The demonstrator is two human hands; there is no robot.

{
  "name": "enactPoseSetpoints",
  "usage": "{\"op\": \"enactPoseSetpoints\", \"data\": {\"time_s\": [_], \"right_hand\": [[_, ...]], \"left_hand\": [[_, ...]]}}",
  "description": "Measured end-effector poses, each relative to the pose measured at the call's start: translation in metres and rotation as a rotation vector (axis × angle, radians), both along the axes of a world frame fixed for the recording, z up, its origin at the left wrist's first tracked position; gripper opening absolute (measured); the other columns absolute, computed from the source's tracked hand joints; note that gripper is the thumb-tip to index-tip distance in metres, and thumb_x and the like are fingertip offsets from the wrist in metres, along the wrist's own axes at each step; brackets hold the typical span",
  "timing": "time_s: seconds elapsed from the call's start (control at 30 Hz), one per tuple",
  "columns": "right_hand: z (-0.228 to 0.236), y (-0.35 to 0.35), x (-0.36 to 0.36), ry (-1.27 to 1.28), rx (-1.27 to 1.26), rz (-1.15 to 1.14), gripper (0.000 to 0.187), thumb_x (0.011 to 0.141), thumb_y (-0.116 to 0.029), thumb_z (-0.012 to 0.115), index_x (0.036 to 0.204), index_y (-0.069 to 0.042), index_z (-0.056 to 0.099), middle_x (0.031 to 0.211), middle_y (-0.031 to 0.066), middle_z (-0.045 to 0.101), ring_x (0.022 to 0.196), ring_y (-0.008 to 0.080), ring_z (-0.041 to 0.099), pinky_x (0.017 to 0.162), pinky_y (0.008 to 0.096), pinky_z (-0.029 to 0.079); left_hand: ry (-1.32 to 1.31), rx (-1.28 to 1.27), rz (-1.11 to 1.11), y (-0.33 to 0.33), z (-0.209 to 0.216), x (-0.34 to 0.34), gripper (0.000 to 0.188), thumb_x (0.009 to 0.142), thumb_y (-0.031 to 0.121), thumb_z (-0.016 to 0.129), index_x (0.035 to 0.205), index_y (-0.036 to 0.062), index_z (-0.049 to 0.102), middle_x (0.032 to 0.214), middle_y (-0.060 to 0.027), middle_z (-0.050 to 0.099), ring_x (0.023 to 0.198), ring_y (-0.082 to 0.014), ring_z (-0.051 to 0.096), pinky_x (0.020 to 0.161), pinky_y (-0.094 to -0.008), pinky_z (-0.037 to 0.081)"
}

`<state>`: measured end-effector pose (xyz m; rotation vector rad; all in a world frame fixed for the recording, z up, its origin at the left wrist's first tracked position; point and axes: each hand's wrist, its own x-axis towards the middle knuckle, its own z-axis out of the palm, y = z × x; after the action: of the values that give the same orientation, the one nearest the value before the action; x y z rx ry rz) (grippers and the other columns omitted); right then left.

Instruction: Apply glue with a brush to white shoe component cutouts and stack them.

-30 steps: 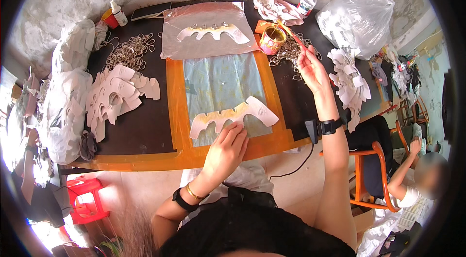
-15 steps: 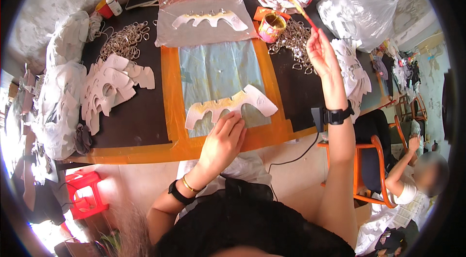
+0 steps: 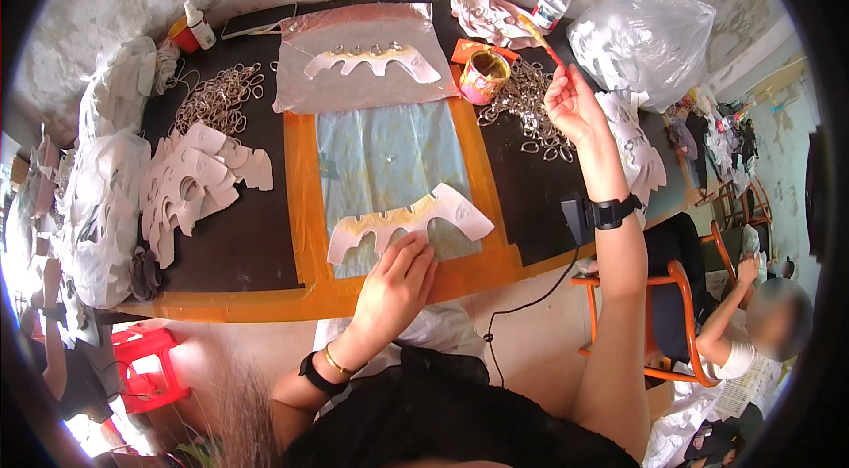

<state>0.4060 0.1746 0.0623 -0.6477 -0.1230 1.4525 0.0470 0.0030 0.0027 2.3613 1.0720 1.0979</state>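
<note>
A white, arched cut-out piece, smeared with yellowish glue along its notched upper edge, lies on the blue sheet. The fingers of my left hand lie stretched out on its lower middle edge. Off to the right, my right hand is closed around a brush with a red handle and a yellow-coated end, held in the air above the table. Below and left of the brush stands an open glue tin. A similar glued piece, with several metal rings along its top edge, lies on the clear plastic sheet farther back.
Metal rings lie in piles at left and right. White cut pieces are stacked at left. A plastic bag, a bottle and a crumpled cloth stand along the back. Another person sits at right.
The whole scene sits lower in the picture, as the view has shifted. My left hand stays on the white piece. My right hand with the brush has moved slightly farther away over the table.
</note>
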Motion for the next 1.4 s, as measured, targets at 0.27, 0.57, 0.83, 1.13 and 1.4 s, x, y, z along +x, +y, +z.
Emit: {"op": "enactPoseSetpoints", "data": {"time_s": [0.27,0.57,0.83,1.13,1.4], "right_hand": [[0.01,-0.013,-0.011,-0.021,0.14,-0.036,0.016,0.094,-0.009,0.063,0.102,0.003,0.057,0.102,0.0187,0.066,0.08,0.0223,0.063,0.074,0.0345,0.055],[0.027,-0.131,-0.093,-0.845,0.385,-0.085,0.022,0.096,-0.011,0.054,0.112,0.003,0.061,0.099,0.0144,0.065,0.085,0.0186,0.061,0.086,0.0352,0.049],[-0.022,-0.191,-0.13,-1.713,0.511,-0.052,0.016,0.082,0.009,0.059,0.097,0.004,0.062,0.098,0.0164,0.067,0.08,0.0199,0.065,0.065,0.026,0.051],[-0.024,-0.183,-0.129,-1.877,0.549,0.026,0.019,0.077,0.01,0.064,0.094,0.002,0.066,0.095,0.0141,0.068,0.079,0.0247,0.066,0.067,0.0302,0.054],[-0.017,-0.178,-0.133,-2.022,0.636,0.038,0.026,0.072,0.011,0.066,0.096,0.001,0.069,0.095,0.013,0.069,0.08,0.0257,0.066,0.069,0.0314,0.054]], "left_hand": [[0.009,0.001,-0.009,-0.009,-0.004,0.0,0.021,0.081,-0.001,0.069,0.101,-0.0028,0.066,0.107,-0.0152,0.064,0.104,-0.0327,0.062,0.089,-0.0392,0.053],[0.011,-0.03,0.027,0.005,-0.003,0.001,0.022,0.079,-0.001,0.07,0.101,-0.0026,0.065,0.107,-0.0138,0.063,0.105,-0.0317,0.061,0.089,-0.0386,0.053],[0.057,-0.063,0.024,0.001,-0.007,0.003,0.025,0.077,-0.002,0.072,0.101,-0.003,0.065,0.111,-0.0135,0.063,0.108,-0.031,0.061,0.089,-0.0384,0.054],[0.056,-0.08,0.02,0.0,-0.005,0.001,0.027,0.077,-0.002,0.073,0.103,-0.0029,0.065,0.113,-0.0135,0.063,0.109,-0.031,0.061,0.09,-0.0382,0.054],[0.051,-0.088,0.01,0.001,-0.004,0.0,0.027,0.077,-0.002,0.073,0.103,-0.0039,0.065,0.113,-0.0145,0.063,0.109,-0.0318,0.061,0.089,-0.0385,0.053]]}}
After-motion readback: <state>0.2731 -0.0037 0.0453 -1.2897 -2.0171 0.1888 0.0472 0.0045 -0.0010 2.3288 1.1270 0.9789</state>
